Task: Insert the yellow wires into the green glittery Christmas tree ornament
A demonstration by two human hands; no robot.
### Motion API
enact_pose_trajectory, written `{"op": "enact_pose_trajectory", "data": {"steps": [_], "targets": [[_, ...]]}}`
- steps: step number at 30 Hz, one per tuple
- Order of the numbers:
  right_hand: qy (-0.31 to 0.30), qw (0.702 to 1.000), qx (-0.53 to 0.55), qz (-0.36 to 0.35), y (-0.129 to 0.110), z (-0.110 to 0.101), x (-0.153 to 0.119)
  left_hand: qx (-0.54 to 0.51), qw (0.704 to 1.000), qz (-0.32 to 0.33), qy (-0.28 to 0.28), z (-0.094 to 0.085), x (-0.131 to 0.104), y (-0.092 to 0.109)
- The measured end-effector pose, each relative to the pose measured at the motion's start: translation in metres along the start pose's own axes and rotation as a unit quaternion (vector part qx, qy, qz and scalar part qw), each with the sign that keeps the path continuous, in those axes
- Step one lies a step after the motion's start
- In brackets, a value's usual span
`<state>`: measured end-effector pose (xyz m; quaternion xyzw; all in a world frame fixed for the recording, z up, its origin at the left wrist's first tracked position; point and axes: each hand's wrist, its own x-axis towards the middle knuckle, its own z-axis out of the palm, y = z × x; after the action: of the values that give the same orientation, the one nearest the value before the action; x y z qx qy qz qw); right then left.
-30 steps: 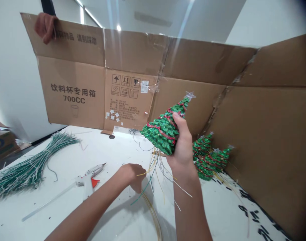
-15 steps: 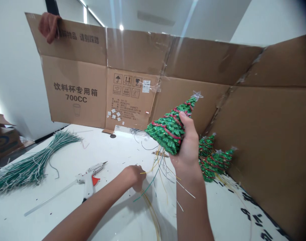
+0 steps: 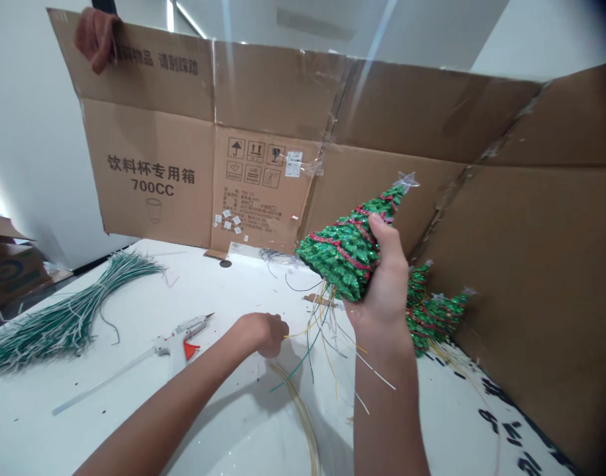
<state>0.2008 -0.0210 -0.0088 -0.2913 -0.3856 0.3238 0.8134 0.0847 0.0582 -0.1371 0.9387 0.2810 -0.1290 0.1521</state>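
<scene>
My right hand (image 3: 382, 277) is wrapped round a small glittery green Christmas tree (image 3: 340, 254) with red garlands and a clear star on top. The tree is tilted, its star pointing up and to the right. Thin yellow, green and white wires (image 3: 327, 330) hang from its base. Lower and to the left, my left hand (image 3: 268, 334) is closed on the end of a yellow wire (image 3: 299, 333) that runs toward the tree. A curved bundle of yellow wires (image 3: 305, 416) extends below that hand; whether the fingers hold it too is hidden.
On the white table (image 3: 223, 423), a glue gun (image 3: 178, 344) with a long glue stick lies left. Behind it is a tied bundle of green and white wires (image 3: 79, 317). More small Christmas trees (image 3: 434, 317) stand at right against the cardboard wall (image 3: 531, 264). Black scraps (image 3: 506, 430) lie nearby.
The view has shifted slightly. The Christmas tree and my right hand appear a little further right. My left hand sits slightly higher, with the yellow wire between it and the tree still held.
</scene>
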Motion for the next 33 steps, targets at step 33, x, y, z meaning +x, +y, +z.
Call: {"op": "enact_pose_trajectory", "data": {"steps": [33], "targets": [[-0.15, 0.966, -0.014, 0.212, 0.014, 0.022, -0.018, -0.421, 0.606, 0.205, 0.643, -0.095, -0.113, 0.0]]}}
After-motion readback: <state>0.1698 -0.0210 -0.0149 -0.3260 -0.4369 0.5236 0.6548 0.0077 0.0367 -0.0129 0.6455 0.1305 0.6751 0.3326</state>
